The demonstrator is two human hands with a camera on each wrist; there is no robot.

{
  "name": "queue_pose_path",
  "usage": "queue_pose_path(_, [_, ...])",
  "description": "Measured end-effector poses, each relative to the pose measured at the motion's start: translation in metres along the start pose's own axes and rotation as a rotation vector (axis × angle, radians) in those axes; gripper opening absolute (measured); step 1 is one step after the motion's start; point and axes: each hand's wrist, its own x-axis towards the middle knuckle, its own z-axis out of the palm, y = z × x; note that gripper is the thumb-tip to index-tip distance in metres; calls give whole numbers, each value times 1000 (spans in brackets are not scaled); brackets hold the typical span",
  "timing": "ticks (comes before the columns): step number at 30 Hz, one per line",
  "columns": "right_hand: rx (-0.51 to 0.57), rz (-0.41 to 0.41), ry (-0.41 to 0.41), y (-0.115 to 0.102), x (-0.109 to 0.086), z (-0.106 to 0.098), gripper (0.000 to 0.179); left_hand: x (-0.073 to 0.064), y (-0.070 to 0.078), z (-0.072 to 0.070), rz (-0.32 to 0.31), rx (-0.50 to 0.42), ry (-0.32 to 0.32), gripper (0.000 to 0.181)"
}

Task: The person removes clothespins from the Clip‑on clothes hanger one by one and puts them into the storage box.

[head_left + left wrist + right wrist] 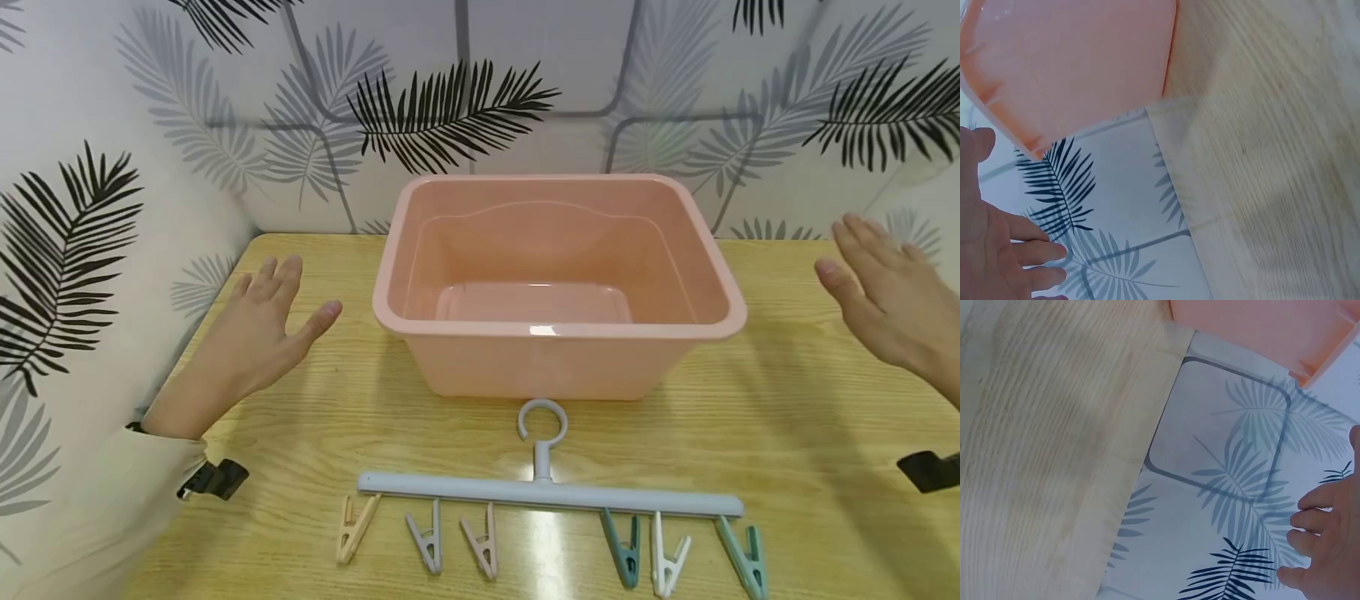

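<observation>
A pink plastic basin (540, 367) stands upright on the wooden table between my two hands. Left of it hovers my left hand (258, 333), fingers extended and thumb apart, touching nothing. My right hand (892, 292) is raised to the basin's right, also with straight fingers and holding nothing. In front of the basin lies a light grey-blue hanger bar (480, 490) with a ring hook (542, 402). Along its near side sit several clothespins: a yellow one (355, 529), a grey-blue one (427, 540), a pinkish one (483, 546), a dark teal one (622, 550), a white one (666, 558) and a green one (745, 558).
The wood-grain table (810, 450) ends at the back against a white cloth (510, 50) printed with leaves, which also hangs at the left. Black straps with small mounts (213, 479) sit at my wrists.
</observation>
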Motion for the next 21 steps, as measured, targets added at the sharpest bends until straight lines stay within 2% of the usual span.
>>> queue_pose_path(7, [88,-68,57,-13,0,-5,57,-17,17,8,71,-65,-7,82])
queue_pose_path(13, [106,-58,46,-33,7,-10,58,-23,29,21,160,-128,3,67])
queue_pose_path(18, [103,-84,24,-48,14,-13,57,-28,42,37,228,-114,10,51])
queue_pose_path(21, [118,-122,20,-58,17,-15,56,-34,53,46,291,-91,9,42])
